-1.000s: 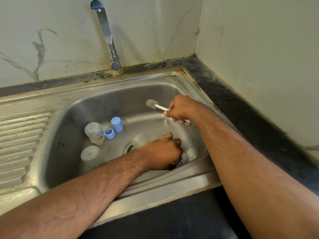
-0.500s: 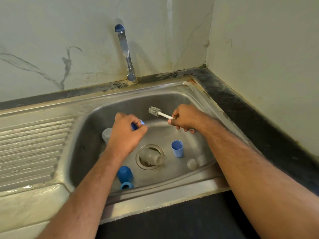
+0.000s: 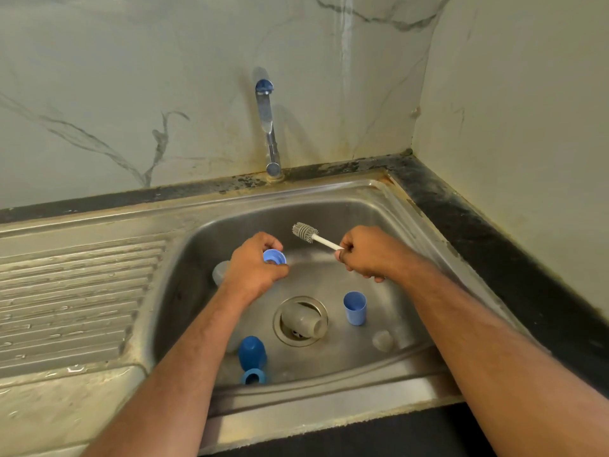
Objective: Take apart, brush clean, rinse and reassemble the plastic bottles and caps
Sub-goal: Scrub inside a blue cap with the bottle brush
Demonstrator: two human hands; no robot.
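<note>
Now your left hand [image 3: 253, 272] pinches the blue ring [image 3: 274, 257] above the drain [image 3: 300, 320], your right [image 3: 365, 253] fisted on the brush [image 3: 304, 232]; wet fingers could drop the ring onto the bottle [image 3: 304, 323] there.

Bare sink floor [image 3: 333, 282] between hands; bottle [image 3: 303, 319] over drain.

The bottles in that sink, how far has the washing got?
Done: they look taken apart, with a blue cup, a dark blue cap, a blue ring and a clear bottle lying loose in the sink. In hand: the left hand holds a blue collar, the right hand a brush. Left: most brushing, rinsing under the dry tap, reassembly.
</note>
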